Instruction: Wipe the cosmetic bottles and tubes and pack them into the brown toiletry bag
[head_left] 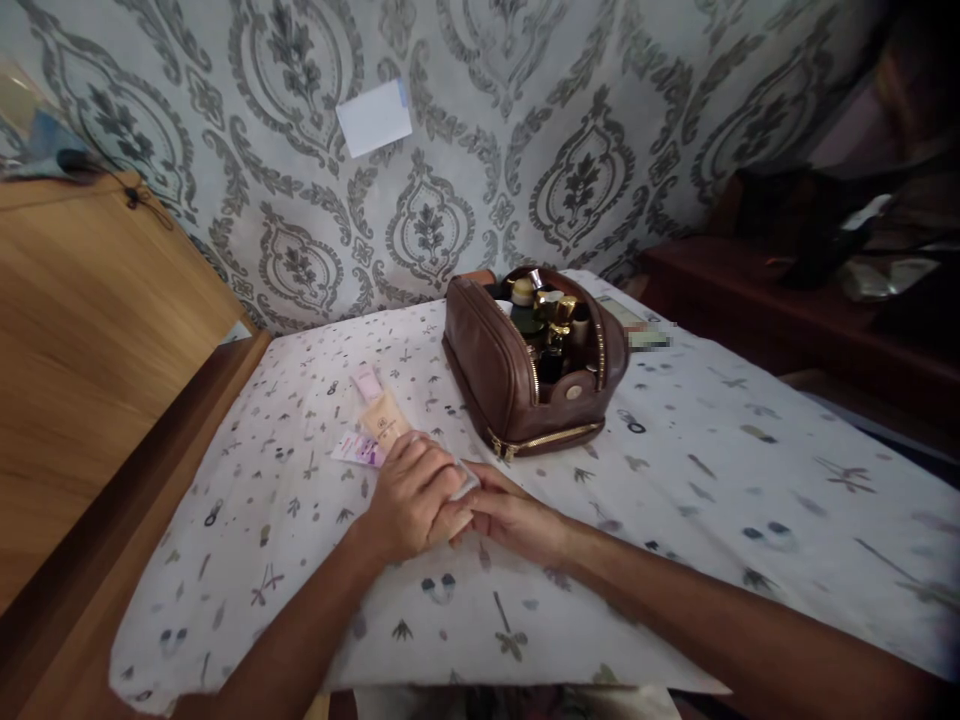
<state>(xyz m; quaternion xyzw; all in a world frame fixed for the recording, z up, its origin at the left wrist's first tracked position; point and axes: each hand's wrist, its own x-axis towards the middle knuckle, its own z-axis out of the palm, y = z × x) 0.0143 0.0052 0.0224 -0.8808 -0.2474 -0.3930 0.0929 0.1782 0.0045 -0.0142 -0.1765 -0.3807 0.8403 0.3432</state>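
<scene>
My left hand (420, 492) is closed around several soft tubes that fan out beyond its fingers: a peach tube (385, 418), a pale pink one (367, 380) and a white and purple one (358, 449). Against it, my right hand (508, 512) is closed at the near end of the bundle, by a pale grey-white end (466, 482). Just beyond my hands stands a brown leather bag (491, 370), unzipped at the top. Gold-capped bottles (559, 318) and a jar (522, 291) show inside it.
A white cloth with small prints (645, 580) covers the surface. Some flat item (646, 335) lies behind the bag on the right. A wooden panel (97, 340) borders the left side, and a dark red ledge (735, 290) stands at the right. Patterned wall (427, 225) rises behind.
</scene>
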